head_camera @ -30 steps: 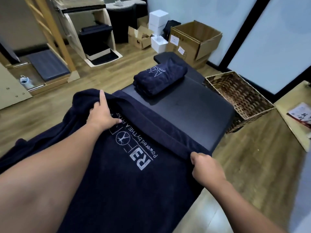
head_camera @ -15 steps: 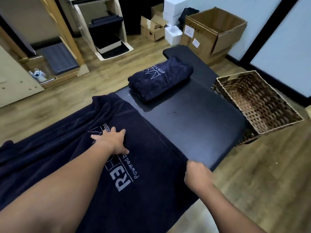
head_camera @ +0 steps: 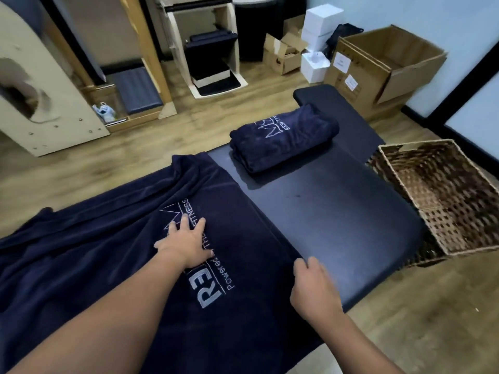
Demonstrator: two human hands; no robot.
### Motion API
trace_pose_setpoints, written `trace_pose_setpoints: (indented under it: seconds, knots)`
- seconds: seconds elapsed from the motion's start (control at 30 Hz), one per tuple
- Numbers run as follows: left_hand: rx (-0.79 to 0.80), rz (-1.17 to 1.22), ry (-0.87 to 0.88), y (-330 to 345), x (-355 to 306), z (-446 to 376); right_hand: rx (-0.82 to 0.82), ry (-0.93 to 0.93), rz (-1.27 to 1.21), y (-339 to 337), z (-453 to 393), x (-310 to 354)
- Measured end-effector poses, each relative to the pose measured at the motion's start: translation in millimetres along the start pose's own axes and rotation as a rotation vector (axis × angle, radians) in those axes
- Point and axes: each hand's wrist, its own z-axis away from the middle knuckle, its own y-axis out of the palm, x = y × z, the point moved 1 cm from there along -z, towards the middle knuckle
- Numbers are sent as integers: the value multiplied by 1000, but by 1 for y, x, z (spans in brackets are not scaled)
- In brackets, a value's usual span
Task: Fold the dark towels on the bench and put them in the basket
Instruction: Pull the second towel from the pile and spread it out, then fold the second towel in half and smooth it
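The left hand [head_camera: 186, 242] lies flat on the big dark towel [head_camera: 129, 265], fingers spread and straight, palm pressing right down on the pale printed lettering. Over on the near side, the right hand [head_camera: 314, 286] sits at the towel's straight edge, where cloth meets bare padding; its fingers look curled onto that edge, but the hand is blurred, so I cannot tell whether it really pinches the cloth or just rests there. The towel covers the near half of the surface [head_camera: 337, 220], with long creases running off to the left, and its far corner droops over the surface's far side. Further along the surface sits the folded towel [head_camera: 283, 136], a neat thick bundle with its own pale logo facing up, well apart from both hands. Just beside the surface on the right stands the wicker basket [head_camera: 459, 238] on the wooden floor [head_camera: 418, 319], its open mouth showing only woven bottom and walls. Beyond the far end of the surface, a large open cardboard box [head_camera: 383, 66] stands against the wall, with a smaller open box [head_camera: 282, 54] and white boxes [head_camera: 321, 28] stacked near it. To the far left, pale wooden equipment [head_camera: 40, 103] lines the floor.
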Motion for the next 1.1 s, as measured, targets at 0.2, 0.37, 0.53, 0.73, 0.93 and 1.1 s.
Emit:
trace_pose_setpoints:
  seconds: [0.2,0.37,0.53,0.73,0.93,1.1]
  knots:
    - [54,135,-241,5,50,22,39,-246,96,3,-37,48]
    - [-21,148,-314,8,110,30,57,-355,136,-12,-79,95]
    - [-357,281,-331,-15,170,13,34,-419,92,-33,-137,155]
    - [-372,207,-436,-38,238,-13,-69,-477,10,-54,-207,234]
    - [-234,135,-552,-50,292,-27,46,-377,140,-52,-256,291]
    - [-219,297,-681,-48,343,-24,80,-279,152,-39,-281,298]
